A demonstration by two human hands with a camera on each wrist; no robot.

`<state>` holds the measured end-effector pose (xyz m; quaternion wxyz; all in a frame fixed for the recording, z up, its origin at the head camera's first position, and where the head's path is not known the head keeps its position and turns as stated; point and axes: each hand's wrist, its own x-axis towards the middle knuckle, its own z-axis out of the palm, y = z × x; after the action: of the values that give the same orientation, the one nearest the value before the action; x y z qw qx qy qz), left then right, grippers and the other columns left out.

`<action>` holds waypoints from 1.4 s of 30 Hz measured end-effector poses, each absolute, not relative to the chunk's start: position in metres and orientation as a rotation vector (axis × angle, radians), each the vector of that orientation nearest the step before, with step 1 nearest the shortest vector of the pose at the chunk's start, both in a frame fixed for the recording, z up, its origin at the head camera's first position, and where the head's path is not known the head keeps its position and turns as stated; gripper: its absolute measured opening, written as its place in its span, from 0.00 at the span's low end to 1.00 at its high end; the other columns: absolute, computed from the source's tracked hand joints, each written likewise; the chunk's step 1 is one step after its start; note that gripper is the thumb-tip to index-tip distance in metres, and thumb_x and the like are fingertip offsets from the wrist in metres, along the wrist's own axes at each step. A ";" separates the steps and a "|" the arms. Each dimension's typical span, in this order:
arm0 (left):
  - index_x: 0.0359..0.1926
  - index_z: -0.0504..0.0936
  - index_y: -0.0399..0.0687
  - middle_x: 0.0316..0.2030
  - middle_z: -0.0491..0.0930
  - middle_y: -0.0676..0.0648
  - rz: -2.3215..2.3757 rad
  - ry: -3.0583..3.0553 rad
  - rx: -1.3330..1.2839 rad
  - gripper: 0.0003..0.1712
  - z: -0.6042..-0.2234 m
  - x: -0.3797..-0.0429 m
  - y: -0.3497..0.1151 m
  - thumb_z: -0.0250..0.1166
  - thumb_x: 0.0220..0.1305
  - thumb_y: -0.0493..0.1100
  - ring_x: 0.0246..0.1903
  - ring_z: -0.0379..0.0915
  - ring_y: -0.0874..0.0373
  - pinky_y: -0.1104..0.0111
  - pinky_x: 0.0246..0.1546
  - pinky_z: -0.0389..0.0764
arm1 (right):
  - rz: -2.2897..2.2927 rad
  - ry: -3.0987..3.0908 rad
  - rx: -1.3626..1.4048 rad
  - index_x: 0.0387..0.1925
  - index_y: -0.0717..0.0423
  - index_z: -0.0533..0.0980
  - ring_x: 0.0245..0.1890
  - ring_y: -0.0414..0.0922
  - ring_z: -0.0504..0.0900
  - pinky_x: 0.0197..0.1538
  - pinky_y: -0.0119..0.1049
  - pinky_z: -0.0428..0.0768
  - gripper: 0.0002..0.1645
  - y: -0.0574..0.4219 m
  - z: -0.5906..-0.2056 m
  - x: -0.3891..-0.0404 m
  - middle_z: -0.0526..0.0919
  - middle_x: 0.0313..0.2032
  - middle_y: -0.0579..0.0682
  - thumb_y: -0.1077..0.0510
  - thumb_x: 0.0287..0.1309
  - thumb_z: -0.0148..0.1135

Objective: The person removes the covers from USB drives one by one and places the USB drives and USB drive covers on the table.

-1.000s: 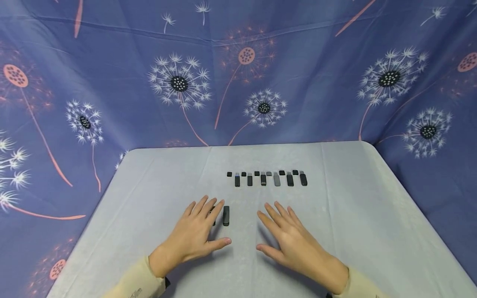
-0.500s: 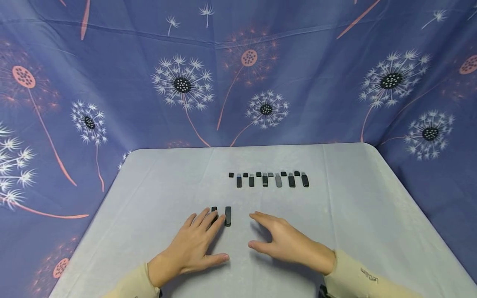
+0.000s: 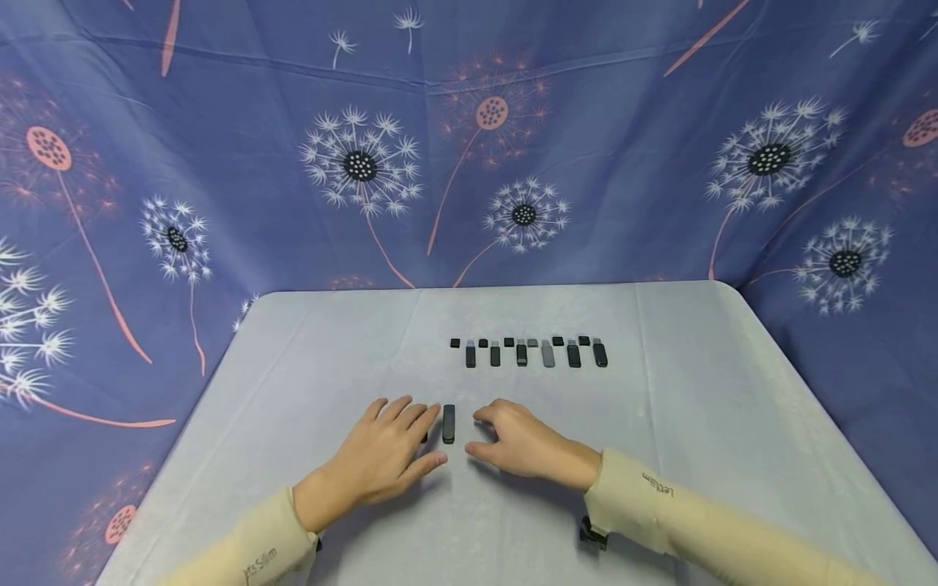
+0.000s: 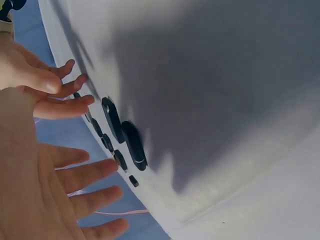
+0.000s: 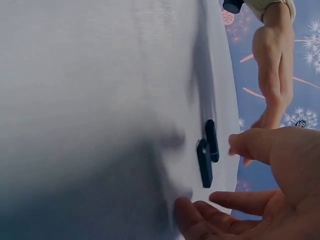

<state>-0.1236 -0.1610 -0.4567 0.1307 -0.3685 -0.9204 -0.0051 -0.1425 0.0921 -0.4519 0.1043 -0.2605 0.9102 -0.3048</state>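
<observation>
A dark USB stick (image 3: pixel 449 424) lies lengthwise on the table between my two hands. Just left of it is a second dark USB stick (image 4: pixel 134 145), mostly covered by my left fingers in the head view. My left hand (image 3: pixel 381 452) hovers over that second stick, palm down, fingers spread, holding nothing. From the right, my right hand (image 3: pixel 528 443) reaches toward the first stick with fingers slightly bent and thumb apart. A gap shows between its fingertips and the stick (image 5: pixel 205 165) in the right wrist view.
Farther back, a row of several uncapped USB sticks (image 3: pixel 495 356), one of them grey (image 3: pixel 548 356), lies with small caps (image 3: pixel 455 343) beside their plugs. The pale tablecloth (image 3: pixel 330 350) ends at a blue dandelion-print curtain (image 3: pixel 615 163).
My right hand has moved left toward the dark USB stick, its fingers bending and drawing closer together. The left hand has shifted only slightly. The sticks lie where they were.
</observation>
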 end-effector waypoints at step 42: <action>0.37 0.89 0.47 0.38 0.88 0.49 -0.509 -2.754 -1.015 0.07 -0.468 -0.177 -0.123 0.72 0.67 0.46 0.40 0.85 0.50 0.53 0.39 0.85 | -0.738 2.728 -0.246 0.11 0.45 0.65 0.13 0.42 0.64 0.18 0.37 0.62 0.29 0.037 -0.464 -0.172 0.64 0.12 0.43 0.45 0.57 0.72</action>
<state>-0.1771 -0.1231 -0.4685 0.0811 -0.3396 -0.9215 -0.1702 -0.1720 0.0374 -0.4645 0.1517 -0.0858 0.9505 -0.2572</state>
